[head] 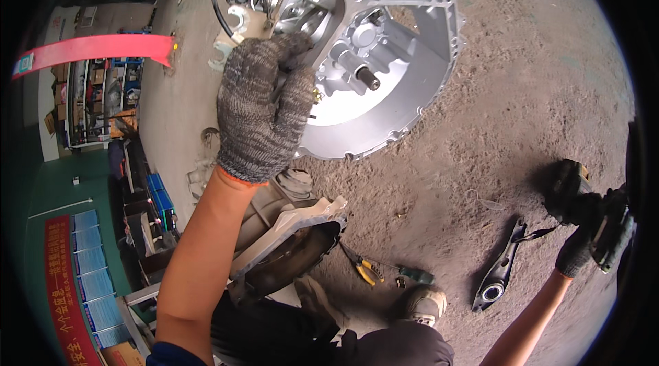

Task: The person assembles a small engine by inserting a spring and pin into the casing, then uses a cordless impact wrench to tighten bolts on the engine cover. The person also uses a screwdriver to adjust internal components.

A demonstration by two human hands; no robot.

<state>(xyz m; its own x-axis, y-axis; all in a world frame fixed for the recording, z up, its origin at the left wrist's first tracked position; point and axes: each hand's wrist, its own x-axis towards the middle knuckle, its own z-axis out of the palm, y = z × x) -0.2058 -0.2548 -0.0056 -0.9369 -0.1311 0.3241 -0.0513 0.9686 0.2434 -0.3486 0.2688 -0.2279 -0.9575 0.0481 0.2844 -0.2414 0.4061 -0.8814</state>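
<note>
A bright aluminium gearbox (381,124) lies before me on the ground, its open bell housing facing up and showing the splined input shaft (367,77). My left hand (262,108), in a grey knitted glove with an orange cuff, grips the near left rim of the housing. At the far right my right hand (574,255), in a dark glove, is at a dark object (612,227) near the picture's rim; shadow hides its fingers. To its left lies a clutch release fork (504,268) with a round release bearing (492,292).
A second, dirtier gearbox housing (288,227) lies close to my legs. Yellow-handled pliers (368,271) and a green-handled screwdriver (418,275) lie by my shoe (427,304). Another black object (566,191) is at right. A red strap-like bar (103,49) and shelving (98,98) are at left.
</note>
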